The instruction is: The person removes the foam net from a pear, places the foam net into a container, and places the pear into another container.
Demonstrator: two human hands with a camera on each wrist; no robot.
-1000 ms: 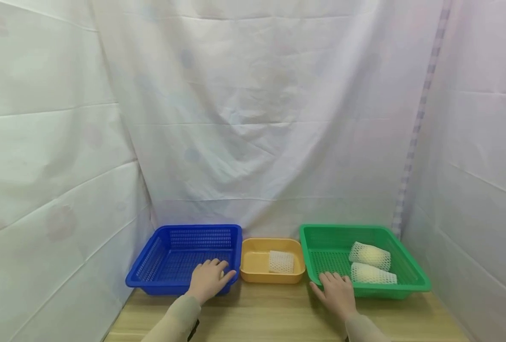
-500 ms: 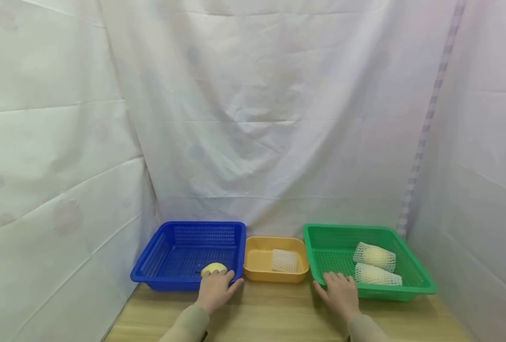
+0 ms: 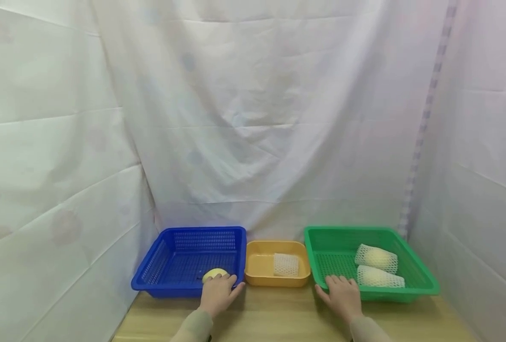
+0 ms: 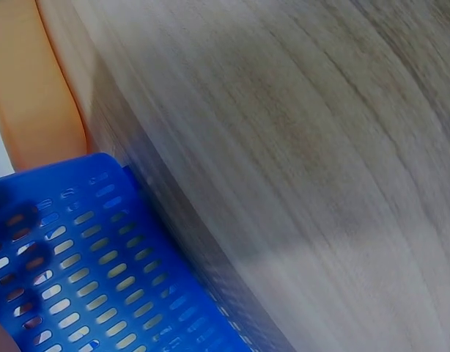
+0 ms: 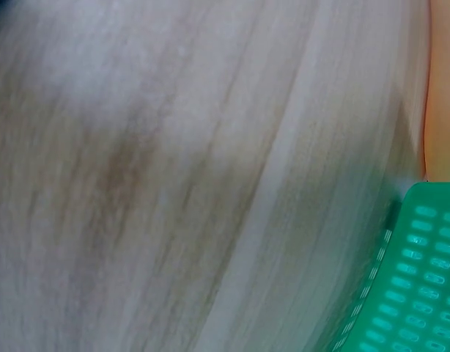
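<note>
A pale yellow pear (image 3: 214, 274) with a dark stem lies in the front right of the blue basket (image 3: 188, 286), partly hidden behind my left hand. That left hand (image 3: 217, 295) rests on the basket's front rim, fingers over the edge beside the pear and thumb out to the right. My right hand (image 3: 342, 297) rests on the front left rim of the green basket (image 3: 406, 290), its fingers over the edge. Inside the green basket are two pale fruits in white foam nets, a rear one (image 3: 377, 259) and a front one (image 3: 379, 277).
Between the baskets stands a small orange-yellow tray (image 3: 259, 280) with an empty white foam net (image 3: 286, 264) in it. All three containers sit on a wooden table (image 3: 274, 316). White curtains (image 3: 253, 118) enclose the back and both sides.
My left hand has let go of the pear and drawn back to the basket's front rim, so the pear shows. The right hand stays on the green rim. The head view shifts slightly.
</note>
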